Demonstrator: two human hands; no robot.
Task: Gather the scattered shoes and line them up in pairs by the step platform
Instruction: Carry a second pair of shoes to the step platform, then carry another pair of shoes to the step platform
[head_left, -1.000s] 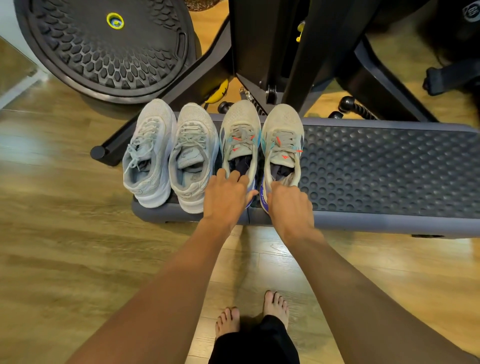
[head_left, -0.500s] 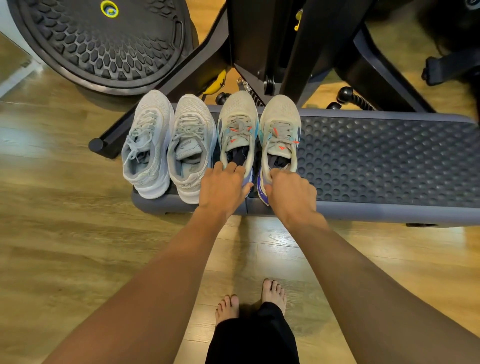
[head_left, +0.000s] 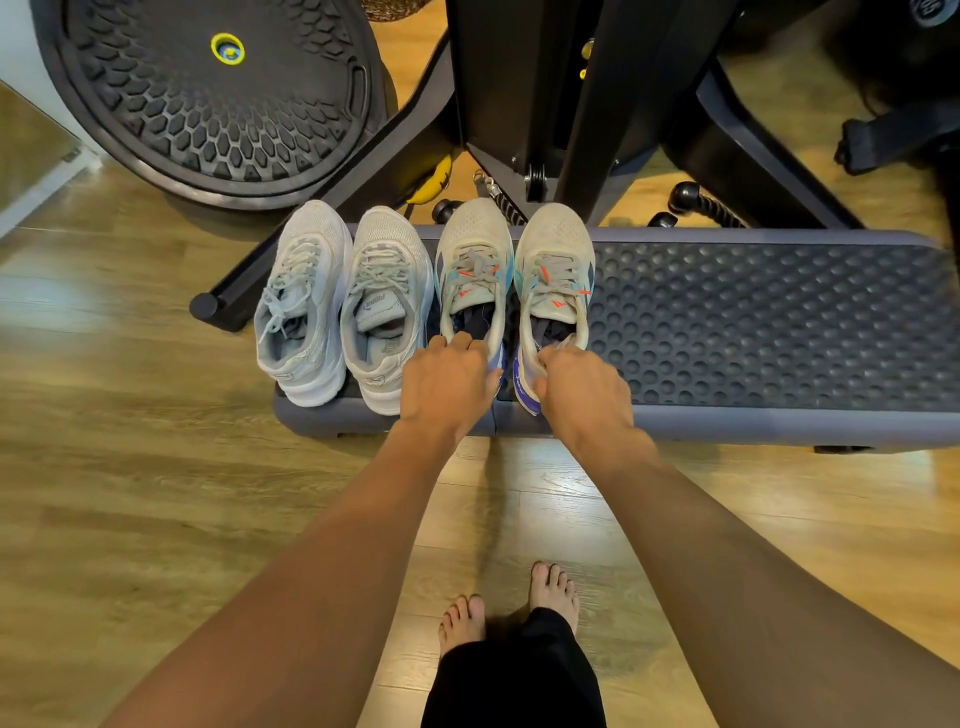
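Step platform (head_left: 753, 332), grey, dimpled top, on wood floor (head_left: 130, 493). Four shoes on its left end, toes away: pale grey pair (head_left: 345, 301), then beige pair: left shoe (head_left: 475, 270), right shoe (head_left: 556, 270). Left hand (head_left: 449, 382) grips left shoe's heel; right hand (head_left: 584, 387) pinches right shoe's heel collar.

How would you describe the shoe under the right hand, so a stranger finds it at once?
On the dimpled step platform stand four shoes in a row. It is the rightmost shoe, under the right hand: beige, orange marks, purple heel.
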